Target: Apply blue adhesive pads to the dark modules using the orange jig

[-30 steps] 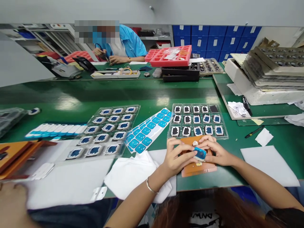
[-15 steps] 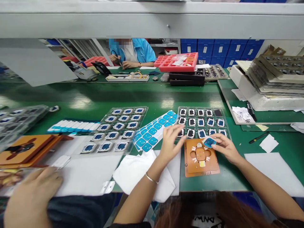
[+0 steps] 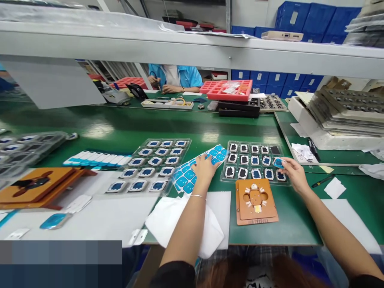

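My left hand (image 3: 204, 170) rests on the sheet of blue stickers (image 3: 186, 176), its fingers spread over the upper part. Between the fingertips of my right hand (image 3: 292, 173) is a small blue-faced part (image 3: 278, 163), held over the right side of a clear tray (image 3: 223, 176) with rows of white-rimmed parts, some dark and some blue. Just below that tray lies an orange-brown fixture (image 3: 271, 212) with a shaped recess at its middle. A white cloth (image 3: 168, 216) spreads beneath my left forearm.
Another clear tray of parts (image 3: 121, 187) stands left of the stickers. Further left are stacked orange fixtures (image 3: 60, 180). At right lie a pen (image 3: 323, 181), crumpled paper (image 3: 335, 188) and a white foam box (image 3: 318, 132). A person in blue (image 3: 190, 78) sits across the table.
My left hand has moved left onto the sticker sheet. My right hand has carried the part away from the fixture to the tray's right side. The neighbour's hand at left is no longer visible.
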A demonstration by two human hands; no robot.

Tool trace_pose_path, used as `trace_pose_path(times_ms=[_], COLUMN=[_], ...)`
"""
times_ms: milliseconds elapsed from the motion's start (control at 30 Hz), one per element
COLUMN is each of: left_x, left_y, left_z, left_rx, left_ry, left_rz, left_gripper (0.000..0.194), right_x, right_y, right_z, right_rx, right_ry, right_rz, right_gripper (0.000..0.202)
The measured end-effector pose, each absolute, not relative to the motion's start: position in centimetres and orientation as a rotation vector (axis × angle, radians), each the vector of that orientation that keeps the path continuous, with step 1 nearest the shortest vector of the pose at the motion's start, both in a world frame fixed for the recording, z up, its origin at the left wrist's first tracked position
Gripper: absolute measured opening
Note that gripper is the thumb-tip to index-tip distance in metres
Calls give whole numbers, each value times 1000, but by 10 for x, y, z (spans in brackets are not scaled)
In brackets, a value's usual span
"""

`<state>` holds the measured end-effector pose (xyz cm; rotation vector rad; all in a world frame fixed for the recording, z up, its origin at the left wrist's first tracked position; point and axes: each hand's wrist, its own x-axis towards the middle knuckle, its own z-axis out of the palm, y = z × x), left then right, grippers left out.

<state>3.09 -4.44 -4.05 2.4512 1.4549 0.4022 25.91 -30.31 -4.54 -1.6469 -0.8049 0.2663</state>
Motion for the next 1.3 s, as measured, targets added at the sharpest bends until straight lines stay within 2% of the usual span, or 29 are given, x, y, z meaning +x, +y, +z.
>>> trace_pose_path(times_ms=[233,467,700,867,967,1300], left_x=[28,33,38,39,39,36], left_y=[-46,-34,-30,-30,-30,-40], left_z=[-39,-44,-44,-40,-38,-34], left_rx=[2387,2203,2083,2032,2022,2136], left_ry=[1480,1607,1668,1663,1647,1486], left_rz=[412,364,330,301,297,391], left_gripper=[33,30,35,35,34,30], right_x=[307,308,316,329,330,311], right_y=[-265,-253,-256,-249,-241,-214], right_z=[-49,-66,-71,-57,-50,-53], right_rx=[-1974,-2194,-2376,-2406,-2388,-2229], right_ry=[-1039,-1321,-1406,-1441,-1475,-1696], right_rz=[-99,-236,-304,-367,-392,-171], right_gripper=[38,38,42,30,32,21])
